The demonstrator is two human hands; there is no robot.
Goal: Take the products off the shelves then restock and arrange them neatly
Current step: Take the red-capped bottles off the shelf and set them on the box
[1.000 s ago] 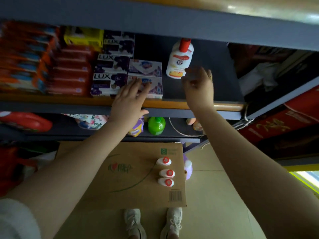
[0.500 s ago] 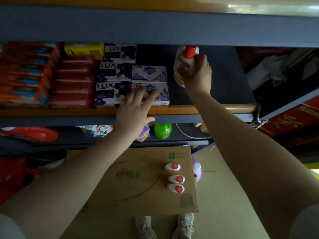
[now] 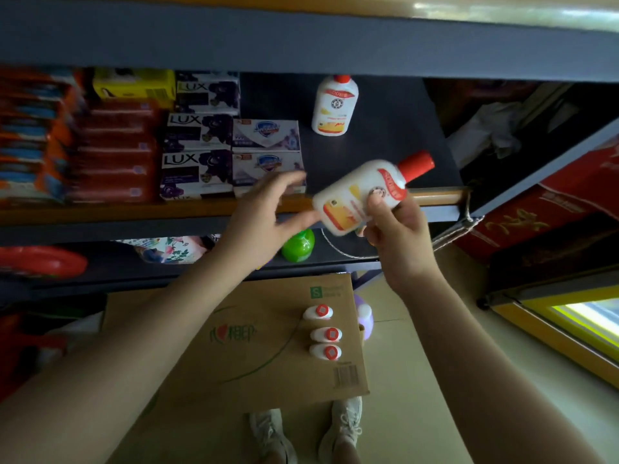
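The right hand (image 3: 397, 234) grips a white bottle with a red cap (image 3: 360, 195), tilted, in front of the shelf's wooden edge (image 3: 435, 196). The left hand (image 3: 259, 222), fingers spread, reaches toward that bottle. A second white bottle (image 3: 334, 107) stands upright deeper on the shelf, right of the soap boxes (image 3: 231, 152).

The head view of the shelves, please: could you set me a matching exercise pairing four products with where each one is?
Things:
1. white bottle with the tilted red cap
2. upright white bottle
3. three white bottles
4. green bottle

Places:
a. standing on the cardboard box on the floor
b. on the lower shelf
c. held by the right hand in front of the shelf edge
d. at the back of the dark upper shelf

Pairs: 1-c, 2-d, 3-a, 4-b
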